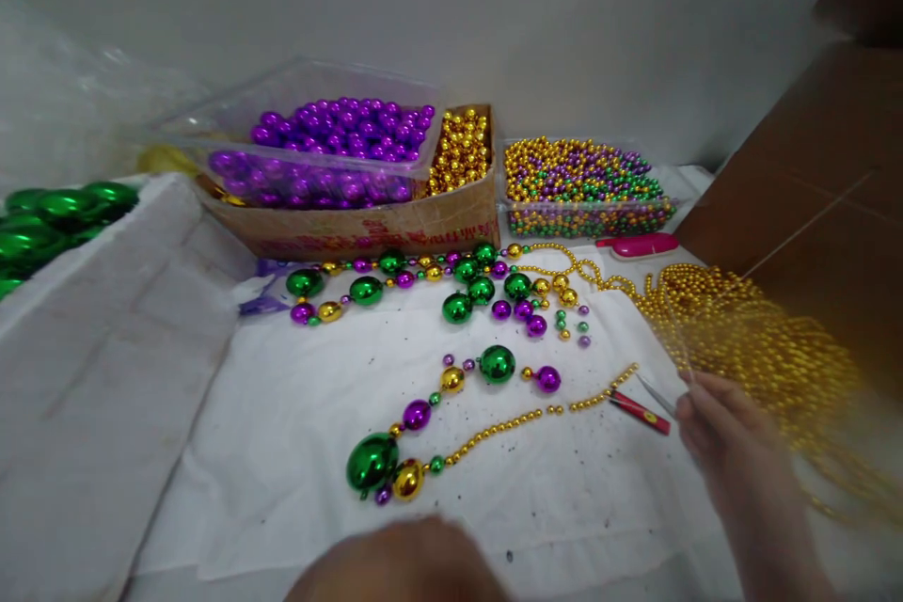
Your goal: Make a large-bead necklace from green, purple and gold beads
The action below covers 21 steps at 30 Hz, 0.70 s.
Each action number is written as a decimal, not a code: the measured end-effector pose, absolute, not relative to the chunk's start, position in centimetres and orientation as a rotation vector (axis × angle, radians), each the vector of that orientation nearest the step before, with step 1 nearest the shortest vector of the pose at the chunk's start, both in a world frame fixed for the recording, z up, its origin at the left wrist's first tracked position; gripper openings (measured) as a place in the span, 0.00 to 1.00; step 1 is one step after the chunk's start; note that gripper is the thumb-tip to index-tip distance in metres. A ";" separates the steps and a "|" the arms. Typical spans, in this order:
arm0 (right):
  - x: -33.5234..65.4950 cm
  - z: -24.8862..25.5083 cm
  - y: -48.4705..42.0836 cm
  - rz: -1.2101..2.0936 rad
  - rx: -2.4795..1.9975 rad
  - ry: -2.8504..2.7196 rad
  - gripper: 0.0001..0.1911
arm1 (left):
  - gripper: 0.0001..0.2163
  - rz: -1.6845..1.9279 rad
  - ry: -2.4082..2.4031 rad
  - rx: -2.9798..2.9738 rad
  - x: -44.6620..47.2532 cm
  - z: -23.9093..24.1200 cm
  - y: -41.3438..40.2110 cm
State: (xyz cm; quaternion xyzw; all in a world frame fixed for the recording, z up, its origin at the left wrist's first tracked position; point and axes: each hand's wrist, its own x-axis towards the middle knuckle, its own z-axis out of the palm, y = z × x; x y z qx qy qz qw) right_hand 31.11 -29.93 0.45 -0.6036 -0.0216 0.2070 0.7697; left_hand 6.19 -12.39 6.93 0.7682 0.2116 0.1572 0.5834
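Note:
My right hand (pixel 726 437) is at the right, its fingers pinched together. A slim, pointed silver tool (pixel 657 397) juts left from the fingertips; its kind is unclear. A thin clear strand (pixel 678 334) rises from the same fingers. Just left of them, a red-handled tool (pixel 641 413) lies on the white cloth (pixel 303 451). A broken string of small gold beads (pixel 494 428) leads left to a large green bead (pixel 372 462) and a gold bead (pixel 407 481). My left hand cannot be made out; a blurred, skin-toned rounded shape (pixel 402 564) fills the bottom centre.
Purple beads (pixel 345 132) fill a clear tub above a cardboard box (pixel 353 230) with gold beads (pixel 462 150). A clear bin (pixel 589 216) holds mixed small beads. Gold bead strands (pixel 762 348) pile at right, beside a brown carton (pixel 797 141). A white box (pixel 105 376) stands left.

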 end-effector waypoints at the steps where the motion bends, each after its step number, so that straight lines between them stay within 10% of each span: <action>1: 31.1 0.0 -30.0 0.485 -1.302 -0.056 0.14 | 0.26 0.315 0.454 1.779 8.5 6.6 -11.5; 6: 30.2 -2.9 -30.0 0.774 -1.164 0.018 0.14 | 0.08 0.204 0.512 2.008 19.7 2.3 -9.2; 21: 29.1 -3.9 -30.3 0.870 -1.098 0.034 0.13 | 0.10 0.247 0.589 2.308 28.7 -4.3 -12.4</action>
